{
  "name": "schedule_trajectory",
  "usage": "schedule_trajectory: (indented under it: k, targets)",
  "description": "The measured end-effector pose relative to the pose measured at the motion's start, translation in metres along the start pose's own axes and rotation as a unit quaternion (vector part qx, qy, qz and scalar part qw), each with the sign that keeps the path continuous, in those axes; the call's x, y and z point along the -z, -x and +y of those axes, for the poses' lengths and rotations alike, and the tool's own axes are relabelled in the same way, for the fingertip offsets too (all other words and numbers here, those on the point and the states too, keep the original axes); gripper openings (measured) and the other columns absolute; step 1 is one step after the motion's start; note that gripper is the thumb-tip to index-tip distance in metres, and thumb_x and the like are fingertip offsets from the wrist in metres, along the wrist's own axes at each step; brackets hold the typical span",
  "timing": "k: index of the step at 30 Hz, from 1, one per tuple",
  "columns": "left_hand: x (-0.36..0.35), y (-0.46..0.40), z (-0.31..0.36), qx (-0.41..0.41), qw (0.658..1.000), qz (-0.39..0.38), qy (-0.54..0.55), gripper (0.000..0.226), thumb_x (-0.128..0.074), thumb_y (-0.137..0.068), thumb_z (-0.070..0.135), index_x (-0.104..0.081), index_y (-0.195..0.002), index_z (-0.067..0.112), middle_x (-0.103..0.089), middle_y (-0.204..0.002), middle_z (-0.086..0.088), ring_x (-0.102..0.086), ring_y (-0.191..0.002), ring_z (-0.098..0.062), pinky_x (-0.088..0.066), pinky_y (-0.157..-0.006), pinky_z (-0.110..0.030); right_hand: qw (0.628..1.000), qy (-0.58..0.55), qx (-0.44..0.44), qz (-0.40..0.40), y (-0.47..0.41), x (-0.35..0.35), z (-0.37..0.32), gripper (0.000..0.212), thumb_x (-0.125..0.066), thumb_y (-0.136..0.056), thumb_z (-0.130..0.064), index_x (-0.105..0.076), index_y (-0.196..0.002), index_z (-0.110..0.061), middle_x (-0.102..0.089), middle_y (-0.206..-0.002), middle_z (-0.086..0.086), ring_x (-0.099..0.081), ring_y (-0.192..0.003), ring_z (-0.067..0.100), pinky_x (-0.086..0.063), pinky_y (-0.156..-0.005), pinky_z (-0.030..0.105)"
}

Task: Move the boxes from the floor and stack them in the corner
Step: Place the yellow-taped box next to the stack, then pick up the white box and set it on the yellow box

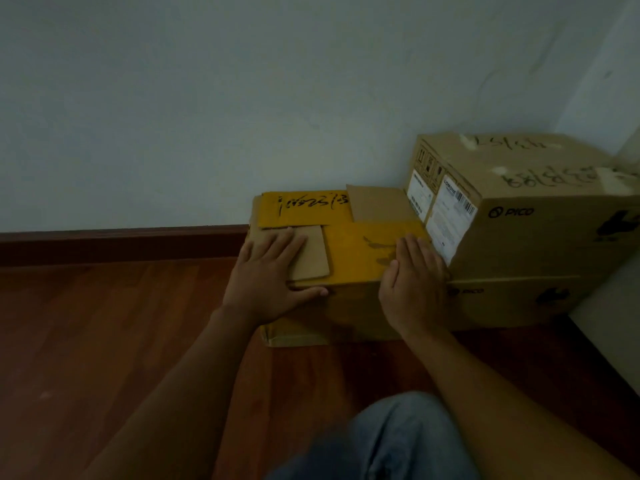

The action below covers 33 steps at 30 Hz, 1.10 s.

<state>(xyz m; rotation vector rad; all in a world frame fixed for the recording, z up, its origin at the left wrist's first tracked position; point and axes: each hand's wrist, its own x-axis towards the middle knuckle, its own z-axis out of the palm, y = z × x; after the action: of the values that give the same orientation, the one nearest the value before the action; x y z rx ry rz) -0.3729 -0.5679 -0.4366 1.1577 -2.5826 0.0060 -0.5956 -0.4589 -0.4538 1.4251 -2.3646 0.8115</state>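
A yellow cardboard box [360, 244] with folded top flaps and black handwriting stands on the floor against the wall. My left hand [268, 277] lies flat on its top left flaps, thumb over the front edge. My right hand [414, 278] presses flat on its top right corner. Right of it, touching it, two brown boxes are stacked in the corner: the upper brown box [540, 216] carries white labels, and the lower brown box [512, 299] sits under it.
A white wall [242, 98] runs behind the boxes, with a dark baseboard [121, 242] along a red-brown wooden floor [104, 341]. A pale vertical surface [609, 320] rises at the right. My knee in blue jeans [391, 441] is at the bottom.
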Motion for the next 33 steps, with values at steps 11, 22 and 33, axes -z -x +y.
schedule_trajectory:
  k: [11,22,33]
  targets:
    - [0.059,0.076,-0.014,0.078,0.997,0.005,0.022,0.044,-0.047,-0.097,0.051,-0.05,-0.133,0.026,-0.058,-0.137,0.001,-0.062,-0.111,-0.024,-0.044,-0.073,-0.033,0.982,-0.068,0.125,-0.122,0.037,0.028,-0.058,0.058,-0.051,-0.1,-0.038,-0.042,-0.152,-0.013,-0.03,-0.164,0.004,-0.018,-0.153,0.019,-0.019,-0.116,0.031]
    - [0.21,0.25,-0.112,0.279,0.949,0.077,-0.124,0.03,-0.046,-0.093,0.038,-0.062,-0.115,0.024,-0.068,-0.117,-0.001,-0.067,-0.101,-0.03,-0.048,-0.069,-0.039,0.912,-0.233,0.283,-0.183,0.104,0.068,-0.298,0.048,-0.054,-0.099,-0.034,-0.057,-0.141,-0.012,-0.06,-0.141,0.008,-0.054,-0.133,0.024,-0.045,-0.104,0.033]
    - [0.325,0.45,-0.157,0.468,0.857,0.084,-0.2,0.031,-0.053,-0.09,0.034,-0.069,-0.107,0.014,-0.068,-0.112,-0.01,-0.067,-0.1,-0.034,-0.056,-0.082,-0.038,0.75,-0.34,0.503,-0.261,0.244,0.127,-0.471,0.043,-0.064,-0.095,-0.03,-0.065,-0.132,-0.008,-0.068,-0.128,0.014,-0.067,-0.114,0.029,-0.046,-0.089,0.026]
